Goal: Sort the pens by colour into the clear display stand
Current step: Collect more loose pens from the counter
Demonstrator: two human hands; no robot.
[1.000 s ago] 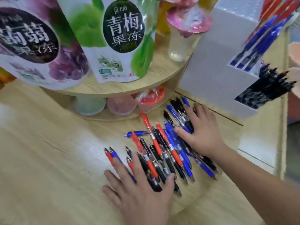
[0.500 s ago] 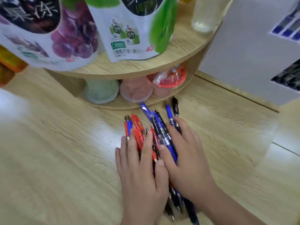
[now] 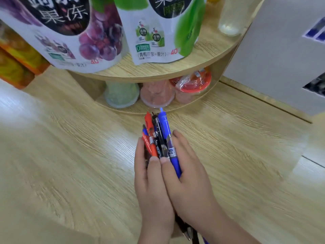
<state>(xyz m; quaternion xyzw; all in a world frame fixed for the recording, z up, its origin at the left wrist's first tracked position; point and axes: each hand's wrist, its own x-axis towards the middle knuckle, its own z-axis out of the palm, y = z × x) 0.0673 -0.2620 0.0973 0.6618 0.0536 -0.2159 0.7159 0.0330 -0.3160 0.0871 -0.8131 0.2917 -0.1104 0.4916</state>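
A bundle of red, black and blue pens [image 3: 159,138] lies lengthwise on the wooden table, squeezed between my two hands. My left hand [image 3: 153,184] grips its left side with the thumb on top. My right hand [image 3: 191,176] grips its right side, against a blue pen [image 3: 165,129]. A red pen [image 3: 148,120] sticks out at the far end, and pen tips [image 3: 187,232] poke out below my wrists. The display stand [image 3: 281,55] stands at the far right, mostly cut off; blue pens [image 3: 315,33] and black pens [image 3: 316,84] show at its edge.
A round two-tier wooden shelf [image 3: 158,71] stands just beyond the pens, with a purple jelly pouch [image 3: 70,32] and a green one [image 3: 158,29] on top and jelly cups [image 3: 156,94] underneath. Orange boxes [image 3: 15,64] sit at the far left.
The pens lay spread out a second ago; both hands have swept them together into one tight bundle. The view has tilted down, so most of the stand is out of frame.
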